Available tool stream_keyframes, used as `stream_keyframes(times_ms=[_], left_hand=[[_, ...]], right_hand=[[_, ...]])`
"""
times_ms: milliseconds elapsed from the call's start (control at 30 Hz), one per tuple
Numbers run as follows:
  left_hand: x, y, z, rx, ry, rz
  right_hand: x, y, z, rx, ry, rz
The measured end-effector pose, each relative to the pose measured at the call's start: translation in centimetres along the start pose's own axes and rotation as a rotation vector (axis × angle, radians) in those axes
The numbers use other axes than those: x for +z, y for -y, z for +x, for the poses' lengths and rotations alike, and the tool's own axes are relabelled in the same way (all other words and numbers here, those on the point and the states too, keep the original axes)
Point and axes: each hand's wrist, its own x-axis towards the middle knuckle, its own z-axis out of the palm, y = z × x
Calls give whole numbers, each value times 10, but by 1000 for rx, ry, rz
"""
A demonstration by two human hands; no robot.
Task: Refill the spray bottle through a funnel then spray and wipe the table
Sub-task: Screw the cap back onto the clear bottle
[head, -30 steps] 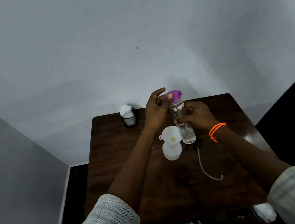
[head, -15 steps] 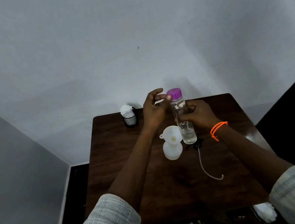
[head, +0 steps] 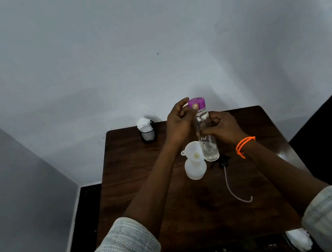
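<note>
A clear water bottle (head: 209, 149) with a purple cap (head: 197, 102) stands upright on the dark wooden table (head: 138, 175). My right hand (head: 221, 129) grips its middle. My left hand (head: 178, 121) pinches the purple cap with thumb and fingers. Just left of the bottle, a white spray bottle body (head: 196, 170) stands with a white funnel (head: 192, 151) seated in its neck. The black spray head (head: 222, 161) lies on the table to the right of it, its thin dip tube (head: 233, 189) curling toward me.
A black mesh cup holding white tissue (head: 147, 131) stands at the table's far left corner. A white cloth (head: 299, 240) lies below the table's near right edge. The wall runs behind the table.
The bottle has straightened from a slight tilt to upright. My left hand's fingers have shifted around the purple cap, still on it. My right hand keeps its grip.
</note>
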Motion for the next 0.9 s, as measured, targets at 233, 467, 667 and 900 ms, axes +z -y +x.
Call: stream_keyframes(times_ms=[233,467,667,900], left_hand=[[-3,2,1,93,14,94],[-6,1,4,219,-109,190],[-1,7,1,204,-145,163],[-13,6,6,100,-7,71]], right_hand=[[0,-3,3,13,-3,-57],[5,0,4,-3,3,-127],[8,1,3,-6,-6,-129],[2,-2,4,0,-1,-138]])
